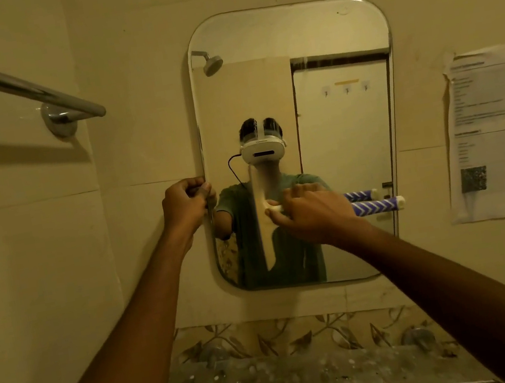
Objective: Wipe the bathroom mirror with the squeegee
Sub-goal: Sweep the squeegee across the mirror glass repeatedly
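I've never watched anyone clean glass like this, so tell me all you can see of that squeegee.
The squeegee looks like pale cream plastic, with a long narrow blade standing nearly upright, flat against the mirror. A short neck runs sideways to a handle wrapped in blue with white chevrons and capped white at the end. The right hand holds it, fingers curled round the neck. Its reflection shows just behind. The left hand grips the mirror's left edge, not the tool.

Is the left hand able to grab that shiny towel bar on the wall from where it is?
Probably yes. The left hand is busy gripping the mirror edge, so it must let go first. The towel bar sits up and to the left, with only bare wall between them.
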